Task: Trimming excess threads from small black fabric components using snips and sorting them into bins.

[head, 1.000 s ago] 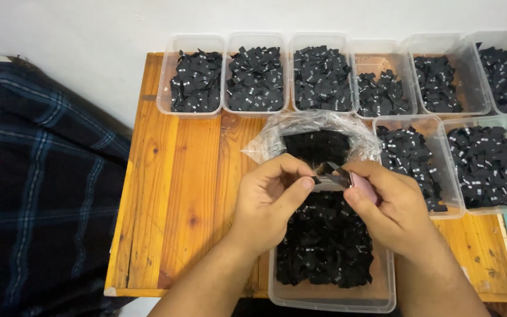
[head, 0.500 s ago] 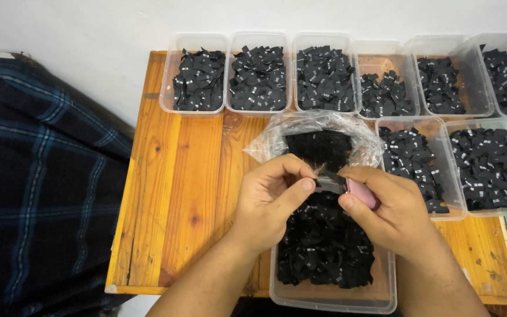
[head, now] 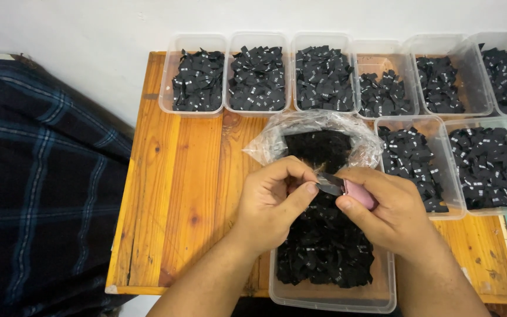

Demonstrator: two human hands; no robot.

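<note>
Over a clear plastic tub [head: 331,296] heaped with small black fabric labels, both hands work close together. My right hand [head: 385,212] grips a small pair of scissors with a pink handle [head: 360,194], the blades pointing left. My left hand [head: 274,199] pinches a small black label [head: 318,174] at the blade tips, thumb and fingers closed on it. Just behind the hands sits an open clear plastic bag [head: 318,126] holding more black labels.
Several clear tubs of black labels line the back of the wooden table [head: 180,199], such as one at the far left [head: 198,79], and two more stand at the right [head: 488,167]. A dark plaid cloth [head: 36,188] lies left of the table. A white wall is behind.
The hands have stayed over the front tub, shifting only slightly; the scissors' blades have closed in toward the label in my left fingers.
</note>
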